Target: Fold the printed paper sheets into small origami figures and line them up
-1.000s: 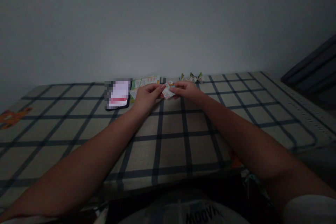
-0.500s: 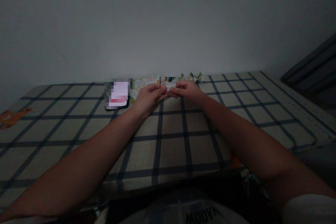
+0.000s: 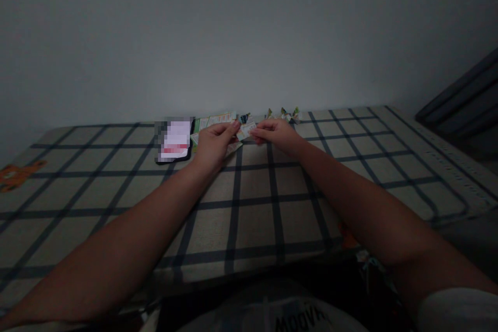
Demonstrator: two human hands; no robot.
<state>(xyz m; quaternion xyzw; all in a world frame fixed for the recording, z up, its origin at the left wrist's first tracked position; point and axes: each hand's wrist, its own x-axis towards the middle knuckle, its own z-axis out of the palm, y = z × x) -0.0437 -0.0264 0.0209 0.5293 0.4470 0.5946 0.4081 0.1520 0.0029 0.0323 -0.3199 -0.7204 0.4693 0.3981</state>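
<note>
Plainly, in the head view, the left hand (image 3: 213, 142) and right hand (image 3: 278, 135) each pinched an end of a small printed paper (image 3: 246, 127) just above the checked cloth (image 3: 252, 202). Folded pieces (image 3: 286, 113) lay beyond, apparently finished. Flat sheets (image 3: 212, 122) beside the phone (image 3: 174, 140) lay unfolded. No container was visible.

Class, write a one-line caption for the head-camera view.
Left hand and right hand pinch a small printed paper over a checked cloth.

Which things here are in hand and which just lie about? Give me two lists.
In hand:
small printed paper, pinched between left hand and right hand

Lying about:
printed sheets
phone
small folded pieces
orange figure
all on the checked cloth
</note>
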